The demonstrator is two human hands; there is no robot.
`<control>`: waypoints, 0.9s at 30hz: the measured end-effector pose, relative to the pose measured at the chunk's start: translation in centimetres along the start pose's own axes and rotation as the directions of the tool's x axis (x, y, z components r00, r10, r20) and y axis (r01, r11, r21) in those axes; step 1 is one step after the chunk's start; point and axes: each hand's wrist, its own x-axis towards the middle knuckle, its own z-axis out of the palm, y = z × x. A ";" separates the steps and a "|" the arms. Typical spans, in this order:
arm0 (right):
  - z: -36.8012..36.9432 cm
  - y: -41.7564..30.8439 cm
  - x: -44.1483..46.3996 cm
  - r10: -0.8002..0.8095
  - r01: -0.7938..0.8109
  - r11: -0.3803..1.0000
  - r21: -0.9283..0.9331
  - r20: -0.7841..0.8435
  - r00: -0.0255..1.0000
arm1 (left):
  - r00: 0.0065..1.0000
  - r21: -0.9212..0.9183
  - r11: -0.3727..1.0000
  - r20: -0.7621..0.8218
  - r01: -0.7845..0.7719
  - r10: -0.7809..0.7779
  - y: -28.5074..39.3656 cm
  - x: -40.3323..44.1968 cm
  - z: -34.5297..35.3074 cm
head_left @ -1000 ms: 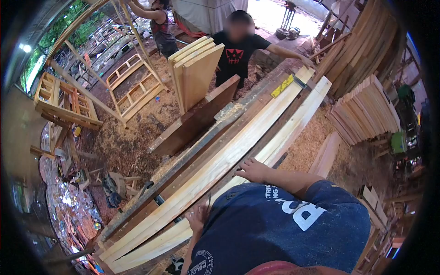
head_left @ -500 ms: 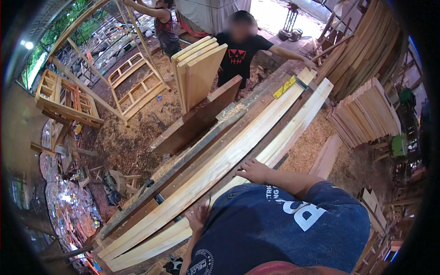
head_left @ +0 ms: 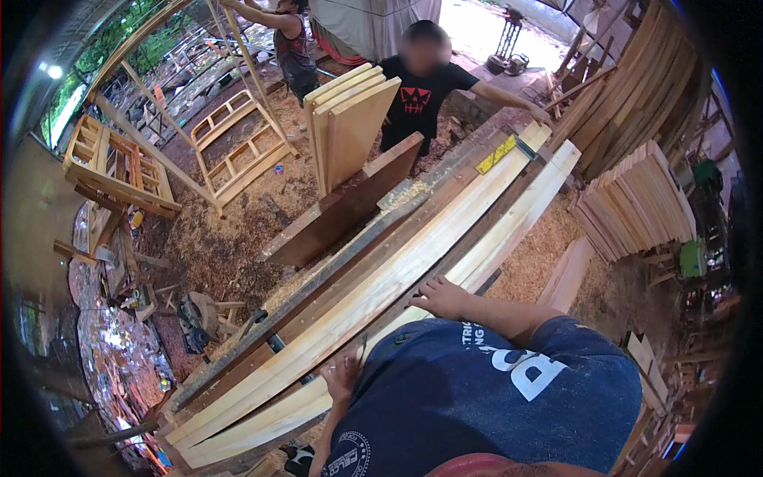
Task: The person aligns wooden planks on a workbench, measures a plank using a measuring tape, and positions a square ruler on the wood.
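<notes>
A long pale board (head_left: pixel 509 230) lies lengthwise on the bench, nearest my body. My right hand (head_left: pixel 441 297) rests on this board, palm down with fingers apart. Farther left along the same board, my left hand (head_left: pixel 342 375) lies at its edge, its fingers spread. A thin dark thing shows beside the left fingers; whether the hand holds it I cannot make out. Beyond a dark gap runs a second long pale board (head_left: pixel 397 266), roughly parallel. At its far end sit a yellow flat tool (head_left: pixel 496 155) and a dark metal piece (head_left: pixel 526 148).
A co-worker (head_left: pixel 413 95) stands across the bench, one hand at the boards' far end. Upright panels (head_left: pixel 354 127) and a thick brown plank (head_left: pixel 350 203) stand beyond the bench. Stacked boards (head_left: pixel 636 203) are at right. Another person works by wooden frames (head_left: pixel 242 147) at back left.
The view has shifted slightly. Both my hands stay in nearly the same places on the near board, and the co-worker's arm remains stretched toward the far end.
</notes>
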 end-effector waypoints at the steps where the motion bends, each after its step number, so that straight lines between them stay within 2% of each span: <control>1: -0.1 0.0 0.0 0.003 -0.003 1.000 0.004 0.008 1.000 | 1.000 0.063 0.998 -0.011 -0.018 0.018 -0.1 -0.1 0.2; 3: -0.4 -0.1 0.1 0.011 -0.011 1.000 0.011 0.026 1.000 | 0.998 0.189 0.981 -0.030 -0.051 0.058 -0.3 -0.2 0.8; 9: -0.2 -0.1 0.1 0.026 -0.027 0.999 0.017 0.060 0.998 | 0.998 0.043 0.999 -0.055 0.004 -0.001 0.1 0.2 0.2; 12: -0.1 0.0 0.2 0.027 -0.028 1.000 0.005 0.072 0.997 | 0.999 0.196 0.980 -0.024 -0.020 0.026 0.0 -0.3 1.4; 18: -0.7 -0.2 0.2 0.027 -0.028 1.000 0.003 0.077 0.997 | 0.990 0.204 0.977 -0.114 -0.058 0.083 -0.3 -0.9 2.9; 21: -0.5 0.0 0.3 0.027 -0.030 0.999 0.028 0.077 0.997 | 0.987 0.100 0.993 -0.145 -0.060 0.074 -0.4 -0.7 1.6; 24: -0.7 0.0 0.4 0.028 -0.032 0.999 0.034 0.102 0.994 | 0.993 0.060 0.996 -0.093 -0.065 0.070 -0.2 -0.4 0.6; 27: -1.1 -0.1 0.4 0.036 -0.041 0.999 0.037 0.113 0.993 | 0.992 0.116 0.987 -0.053 -0.108 0.115 -0.4 -0.5 1.1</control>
